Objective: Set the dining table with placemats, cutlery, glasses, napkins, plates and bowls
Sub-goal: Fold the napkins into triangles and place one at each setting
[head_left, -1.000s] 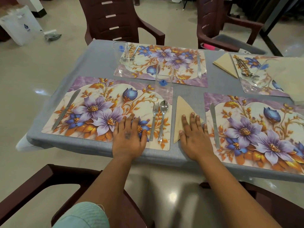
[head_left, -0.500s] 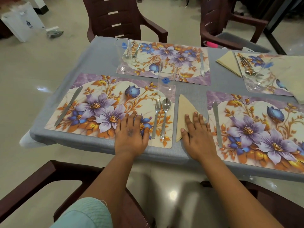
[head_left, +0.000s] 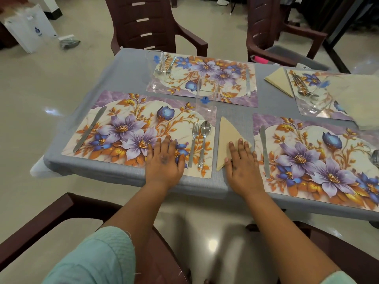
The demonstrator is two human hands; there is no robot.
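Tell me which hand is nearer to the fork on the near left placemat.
Left. The left hand lies flat on the placemat just left of the fork; the right hand rests on the folded napkin, beyond the spoon.

Brown plastic chairs (head_left: 151,23), white bag (head_left: 30,27) on tiled floor (head_left: 51,83)

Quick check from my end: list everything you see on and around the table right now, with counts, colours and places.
placemats: four, floral purple-orange, on table
table: one, grey cloth
knives: three, silver, on mats
forks: two clear, silver; far-right cutlery unclear
spoon: one clear, beside near fork
glasses: three, clear
napkins: two folded, beige; loose beige sheets far right
chairs: four, dark brown
bag: one, white, floor
left hand: flat on near-left mat
right hand: flat on napkin
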